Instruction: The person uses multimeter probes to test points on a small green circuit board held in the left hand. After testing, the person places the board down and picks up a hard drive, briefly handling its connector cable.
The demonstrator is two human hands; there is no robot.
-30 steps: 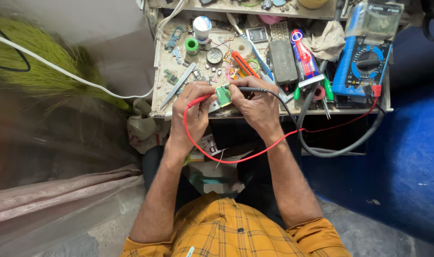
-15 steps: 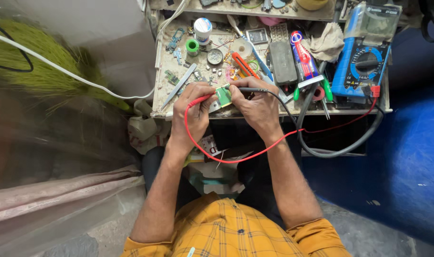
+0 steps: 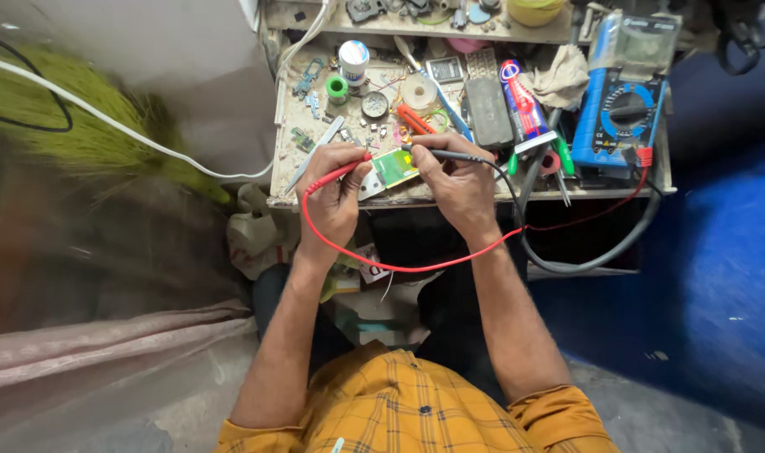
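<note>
Cluttered bench (image 3: 315, 180); 2 probes, 1 board (image 3: 394, 167)

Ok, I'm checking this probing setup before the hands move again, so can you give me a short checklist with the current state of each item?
1. Left hand grips the red probe: ok, fingers closed around it.
2. Right hand grips the black probe: ok, held like a pen.
3. Both probe tips on the green circuit board: cannot tell, the contact points are too small to see.
4. Board resting on the workbench near its front edge: ok.
5. Red lead runs free to the blue multimeter: ok, it loops below the bench without a snag.
6. Meter display readable: cannot tell, glare on its cover.
</note>
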